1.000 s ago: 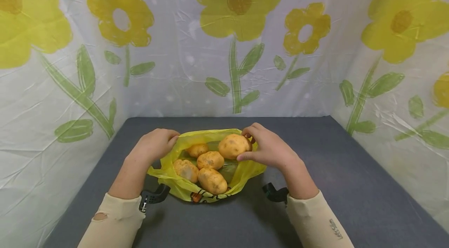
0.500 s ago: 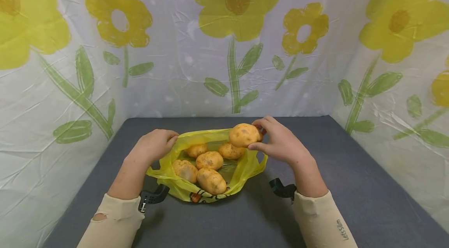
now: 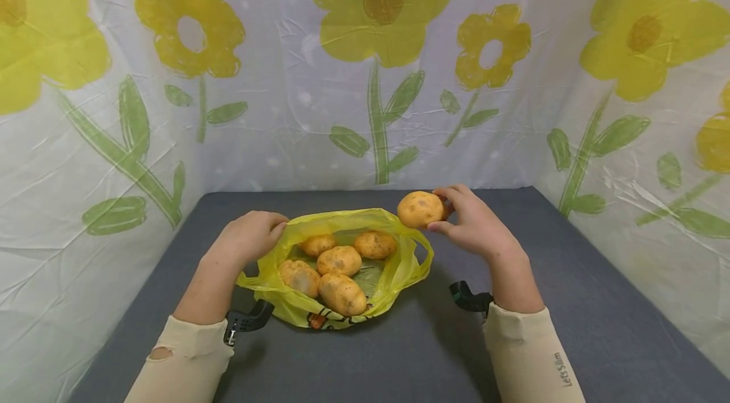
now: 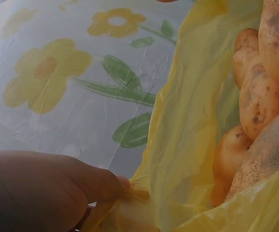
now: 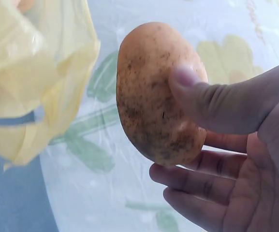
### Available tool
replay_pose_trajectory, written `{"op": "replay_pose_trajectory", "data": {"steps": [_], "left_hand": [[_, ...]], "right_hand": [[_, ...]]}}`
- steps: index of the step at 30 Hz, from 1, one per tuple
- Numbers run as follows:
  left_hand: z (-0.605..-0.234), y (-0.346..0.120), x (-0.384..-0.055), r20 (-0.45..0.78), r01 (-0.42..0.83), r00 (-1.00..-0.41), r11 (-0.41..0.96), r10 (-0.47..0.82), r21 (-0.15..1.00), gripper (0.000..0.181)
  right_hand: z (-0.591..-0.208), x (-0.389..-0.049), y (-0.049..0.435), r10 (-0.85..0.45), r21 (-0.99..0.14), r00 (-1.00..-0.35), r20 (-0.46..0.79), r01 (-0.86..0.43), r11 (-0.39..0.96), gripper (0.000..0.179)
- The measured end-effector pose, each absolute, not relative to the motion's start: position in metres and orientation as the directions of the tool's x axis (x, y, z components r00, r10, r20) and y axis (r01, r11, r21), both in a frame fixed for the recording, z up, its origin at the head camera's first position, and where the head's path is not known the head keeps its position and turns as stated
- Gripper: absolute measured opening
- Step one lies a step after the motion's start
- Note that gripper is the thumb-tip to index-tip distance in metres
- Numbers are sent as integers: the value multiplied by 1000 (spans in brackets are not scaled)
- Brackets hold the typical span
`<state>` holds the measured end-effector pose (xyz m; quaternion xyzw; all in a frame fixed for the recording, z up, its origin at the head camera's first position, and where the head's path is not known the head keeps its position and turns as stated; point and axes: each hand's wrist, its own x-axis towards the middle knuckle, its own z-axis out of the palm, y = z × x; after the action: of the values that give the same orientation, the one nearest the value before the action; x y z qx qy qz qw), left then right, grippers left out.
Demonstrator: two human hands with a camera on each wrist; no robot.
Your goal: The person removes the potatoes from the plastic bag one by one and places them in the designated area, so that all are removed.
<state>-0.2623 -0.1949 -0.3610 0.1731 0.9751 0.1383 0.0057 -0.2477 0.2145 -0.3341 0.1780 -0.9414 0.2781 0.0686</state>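
A yellow plastic bag (image 3: 407,267) lies open on the dark table, with several potatoes (image 3: 339,261) inside. My left hand (image 3: 251,237) pinches the bag's rim at its far left; in the left wrist view, the thin plastic (image 4: 178,145) bunches at the thumb tip. Up and to the right of the bag, my right hand (image 3: 476,224) grips one potato (image 3: 420,210) above the table. The right wrist view shows the thumb (image 5: 226,104) across this potato (image 5: 154,92), which has brownish dirt marks, and the fingers behind and below it.
The grey table (image 3: 570,301) reaches back to a white curtain (image 3: 274,137) printed with yellow flowers, which also hangs at both sides. A handle loop (image 3: 423,254) of the bag sticks out to the right. Black straps (image 3: 470,297) sit at both wrists.
My right hand has lifted a potato out of the bag and carried it up and to the right, past the rim. Another potato behind it has come into view. The left hand stays put.
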Motion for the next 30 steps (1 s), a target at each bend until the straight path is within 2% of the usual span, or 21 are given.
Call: {"op": "replay_pose_trajectory", "data": {"steps": [11, 21, 30], "left_hand": [[-361, -194, -263, 23, 340, -938, 901, 347, 271, 36], [-362, -194, -263, 21, 339, -938, 897, 347, 283, 35], [-365, -194, -263, 12, 337, -938, 900, 347, 277, 35]], "right_hand": [[-353, -267, 239, -193, -527, -968, 160, -250, 813, 65], [-388, -289, 244, -179, -528, -980, 89, -199, 826, 66], [-419, -305, 236, -210, -523, -976, 50, -205, 828, 63]]}}
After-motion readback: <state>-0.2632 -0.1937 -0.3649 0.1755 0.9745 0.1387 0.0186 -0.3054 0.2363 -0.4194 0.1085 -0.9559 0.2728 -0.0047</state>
